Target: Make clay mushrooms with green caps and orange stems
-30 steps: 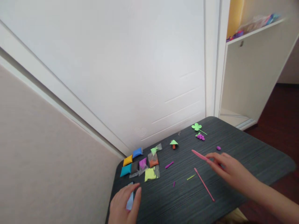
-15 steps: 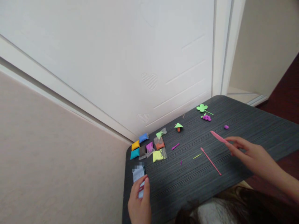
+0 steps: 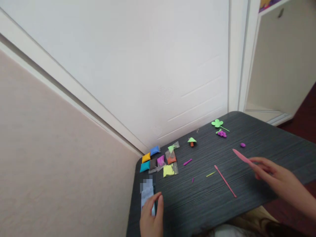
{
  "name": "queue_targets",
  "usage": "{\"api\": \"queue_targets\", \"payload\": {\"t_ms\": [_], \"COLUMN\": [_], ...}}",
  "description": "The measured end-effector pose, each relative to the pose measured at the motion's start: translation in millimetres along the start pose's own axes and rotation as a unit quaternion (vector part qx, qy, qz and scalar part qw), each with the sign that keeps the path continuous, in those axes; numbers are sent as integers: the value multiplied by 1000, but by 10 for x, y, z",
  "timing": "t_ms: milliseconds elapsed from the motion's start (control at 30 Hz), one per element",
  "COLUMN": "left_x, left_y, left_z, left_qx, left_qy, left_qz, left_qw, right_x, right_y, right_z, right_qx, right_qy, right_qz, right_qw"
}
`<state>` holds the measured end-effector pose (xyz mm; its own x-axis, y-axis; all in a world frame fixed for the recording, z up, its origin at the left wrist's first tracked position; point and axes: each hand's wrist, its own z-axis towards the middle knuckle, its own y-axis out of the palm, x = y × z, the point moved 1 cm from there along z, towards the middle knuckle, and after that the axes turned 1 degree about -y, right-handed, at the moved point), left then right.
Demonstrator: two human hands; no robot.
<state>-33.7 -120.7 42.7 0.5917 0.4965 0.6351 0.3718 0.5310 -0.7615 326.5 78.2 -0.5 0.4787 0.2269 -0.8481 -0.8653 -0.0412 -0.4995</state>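
Note:
In my right hand [image 3: 274,174] a pink plastic clay knife [image 3: 242,156] is pinched, its blade tilted up and left above the table. My left hand [image 3: 151,215] is over the lower part of a phone [image 3: 147,194], thumb and forefinger apart; whether it touches the phone I cannot tell. Between the hands lie a long pink modelling stick [image 3: 225,182], a thin yellow-green strip [image 3: 210,174], a purple tool [image 3: 187,162] and a small purple piece [image 3: 193,180]. A purple clay ball [image 3: 243,144] sits just beyond the knife.
Several bags of coloured clay, including a yellow one [image 3: 168,170] and a blue one [image 3: 155,150], lie at the table's left. Along the back are a green-and-orange clay shape [image 3: 192,142], a green clover [image 3: 217,123] and purple clay grapes [image 3: 221,133]. A white panel [image 3: 192,59] rises behind.
The view has tilted, so the table appears lower. My left thumb and fingers have shifted toward the phone's right edge. The right hand still holds the knife, now slightly further right.

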Motion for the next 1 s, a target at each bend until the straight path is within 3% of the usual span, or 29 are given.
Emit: {"api": "queue_targets", "payload": {"t_ms": [67, 200, 300, 400, 567, 667, 800, 1000], "left_x": [225, 678, 731, 526, 233, 275, 422, 531], "left_y": [75, 185, 189, 189, 338, 446, 559, 787], "left_z": [86, 178, 160, 127, 9, -161, -321, -176], "left_qx": [-10, -46, -65, -58, 3, 46, 24, -7], "left_qy": [73, 231, 278, 267, 226, 195, 211, 192], "left_qz": [12, 44, 69, 82, 54, 31, 29, 63], "left_qw": [997, 971, 956, 958, 973, 979, 977, 979], "right_x": [-104, -511, -721, -673, -237, -57, -8, -8], "right_y": [106, 380, 508, 548, 614, 660, 660, 603], "right_z": [98, 199, 141, 78, 85, 65, -3, -52], "right_qx": [-81, -168, -193, -189, -157, -122, -115, -78], "right_qy": [3, -73, -111, -112, -50, -37, -64, -95], "right_qz": [16, 12, 9, 5, 20, 21, -7, -16], "right_qw": [997, 983, 975, 976, 986, 992, 991, 992]}}
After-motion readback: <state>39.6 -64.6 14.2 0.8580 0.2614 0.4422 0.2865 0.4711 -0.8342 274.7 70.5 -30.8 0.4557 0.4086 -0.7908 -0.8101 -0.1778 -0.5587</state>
